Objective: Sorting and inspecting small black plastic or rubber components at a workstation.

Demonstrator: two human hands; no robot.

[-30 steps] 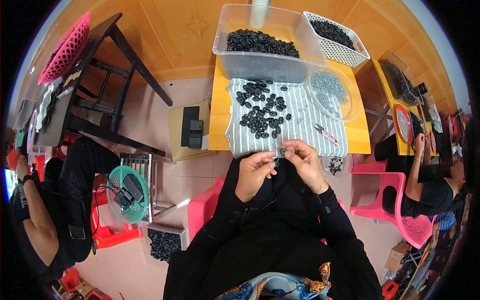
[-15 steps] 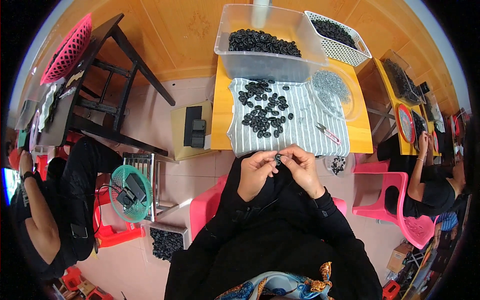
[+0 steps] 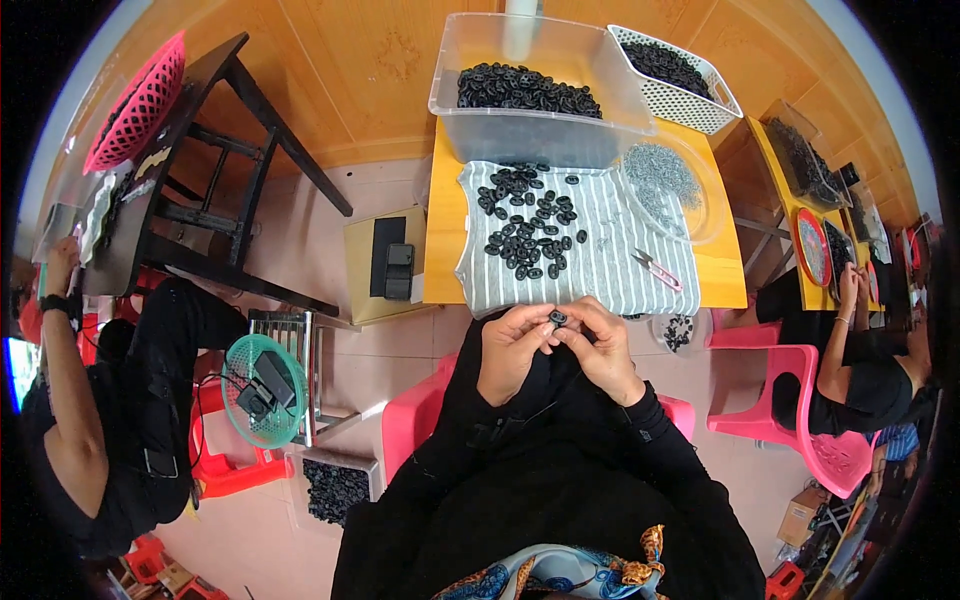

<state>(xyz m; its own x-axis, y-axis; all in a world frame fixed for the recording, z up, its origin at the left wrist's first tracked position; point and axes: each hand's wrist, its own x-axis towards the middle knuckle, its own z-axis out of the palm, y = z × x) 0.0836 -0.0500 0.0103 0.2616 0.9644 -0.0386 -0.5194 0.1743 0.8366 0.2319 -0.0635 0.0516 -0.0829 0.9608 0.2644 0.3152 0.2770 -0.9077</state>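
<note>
Above my lap, just off the table's near edge, my left hand (image 3: 512, 350) and my right hand (image 3: 604, 350) meet at the fingertips. Between them they pinch one small black oval plastic piece (image 3: 557, 317) with holes in it. My fingers cover part of it. In front of me a grey-and-white striped cloth (image 3: 605, 275) covers much of the table, and loose black oval pieces (image 3: 525, 240) of the same kind are scattered on it. Right of these lie pink-handled thread snips (image 3: 660, 271). A clear round tray (image 3: 708, 222) holds many small silvery metal parts (image 3: 660, 175).
A large clear bin (image 3: 545, 140) and a white basket (image 3: 715, 112), both with black pieces, stand at the table's back. Below its right edge is a small clear dish (image 3: 662, 338). Co-workers sit left and right. A teal basket (image 3: 236, 405) holds black devices.
The black piece has turned between my fingertips, and my right fingers have shifted around it. The left co-worker's hand has moved up toward the dark table.
</note>
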